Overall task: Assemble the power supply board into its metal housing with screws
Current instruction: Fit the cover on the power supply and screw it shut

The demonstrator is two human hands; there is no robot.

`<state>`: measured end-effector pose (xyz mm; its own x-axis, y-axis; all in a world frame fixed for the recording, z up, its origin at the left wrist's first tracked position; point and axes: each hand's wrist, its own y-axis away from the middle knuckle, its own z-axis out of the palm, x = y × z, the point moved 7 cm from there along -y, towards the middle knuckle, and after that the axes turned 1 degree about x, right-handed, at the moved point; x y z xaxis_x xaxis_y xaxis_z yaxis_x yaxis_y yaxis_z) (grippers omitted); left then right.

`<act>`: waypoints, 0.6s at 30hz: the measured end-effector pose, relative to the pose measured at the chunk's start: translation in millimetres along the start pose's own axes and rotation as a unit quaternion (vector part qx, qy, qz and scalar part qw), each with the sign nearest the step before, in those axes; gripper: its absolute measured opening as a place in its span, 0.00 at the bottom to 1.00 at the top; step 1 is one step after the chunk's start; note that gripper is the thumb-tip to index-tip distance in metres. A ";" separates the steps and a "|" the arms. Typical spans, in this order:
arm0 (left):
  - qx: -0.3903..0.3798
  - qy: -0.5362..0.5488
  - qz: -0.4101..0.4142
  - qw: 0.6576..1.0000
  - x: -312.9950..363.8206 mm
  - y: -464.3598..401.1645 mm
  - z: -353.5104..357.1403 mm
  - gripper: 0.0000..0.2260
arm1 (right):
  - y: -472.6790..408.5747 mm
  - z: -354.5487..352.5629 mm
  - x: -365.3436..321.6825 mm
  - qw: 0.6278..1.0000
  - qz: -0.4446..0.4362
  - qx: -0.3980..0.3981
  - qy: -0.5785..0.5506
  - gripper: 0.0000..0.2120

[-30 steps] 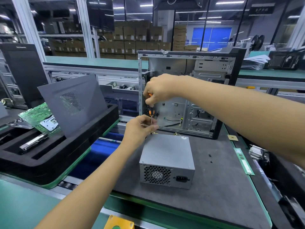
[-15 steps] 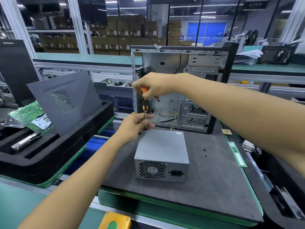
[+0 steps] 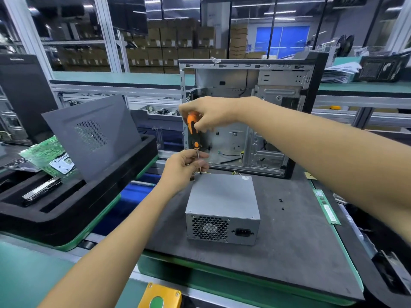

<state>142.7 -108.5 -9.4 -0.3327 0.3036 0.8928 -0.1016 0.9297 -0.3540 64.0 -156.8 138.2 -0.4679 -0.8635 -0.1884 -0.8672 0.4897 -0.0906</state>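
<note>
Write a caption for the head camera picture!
Right hand holds an orange-and-black screwdriver while left hand steadies its shaft above the grey metal power supply box.

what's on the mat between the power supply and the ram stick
Head view: two small black screws on bare mat, between the power supply and RAM stick.

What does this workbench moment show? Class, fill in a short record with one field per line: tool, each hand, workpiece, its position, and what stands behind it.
tool: orange-and-black screwdriver, upright, tip at the far left top corner of the box
right hand: grips the handle from above
left hand: pinches the metal shaft near the tip
workpiece: grey power supply box, fan grille facing the camera
position: on the dark mat
behind: open computer case, upright
</note>
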 end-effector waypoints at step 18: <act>0.017 0.009 0.033 0.999 3.1 0.0 -1.5 0.06 | -1.9 0.3 -4.9 0.999 -0.011 -0.006 0.031 0.10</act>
<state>143.1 -107.2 -6.3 -0.3230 0.3685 0.8717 -0.1126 0.8996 -0.4220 68.0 -153.4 139.0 -0.4573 -0.8805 -0.1248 -0.8795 0.4686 -0.0833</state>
